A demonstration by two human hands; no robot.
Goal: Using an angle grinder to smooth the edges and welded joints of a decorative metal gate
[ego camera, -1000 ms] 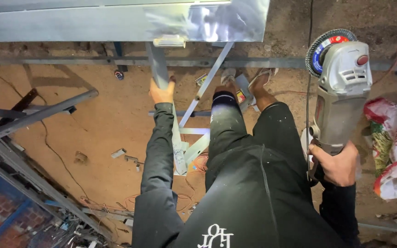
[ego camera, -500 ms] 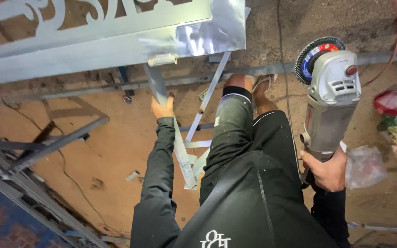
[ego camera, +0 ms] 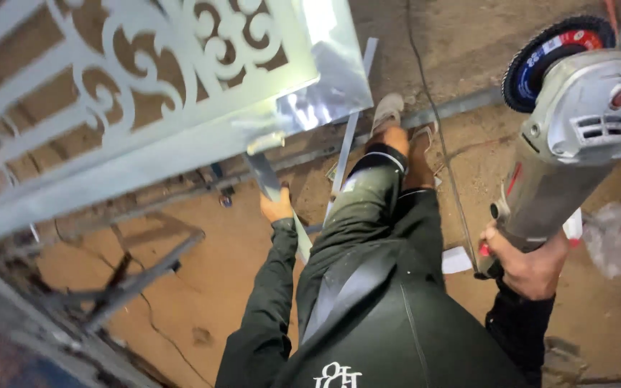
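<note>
My right hand [ego camera: 522,262] grips the grey body of an angle grinder [ego camera: 566,136], held up at the right with its flap disc [ego camera: 540,61] pointing away from me. My left hand [ego camera: 276,208] holds a flat metal strip [ego camera: 264,176] that runs up to the lower edge of a grey metal gate panel [ego camera: 109,115] with cut-out scroll patterns. A shiny sheet-metal part [ego camera: 328,86] of the panel sits just above the strip. My dark-trousered legs and sandalled feet [ego camera: 397,118] stand between the two hands.
The ground is bare brown dirt. A metal frame of angle bars [ego camera: 134,276] lies at the lower left. A long steel bar [ego camera: 461,108] crosses the ground behind my feet. A cable [ego camera: 436,129] trails past them. Plastic bags [ego camera: 619,233] lie at the right.
The view has tilted, showing more of the patterned gate panel at the upper left. The grinder has risen and moved right in view. Both hands keep their holds.
</note>
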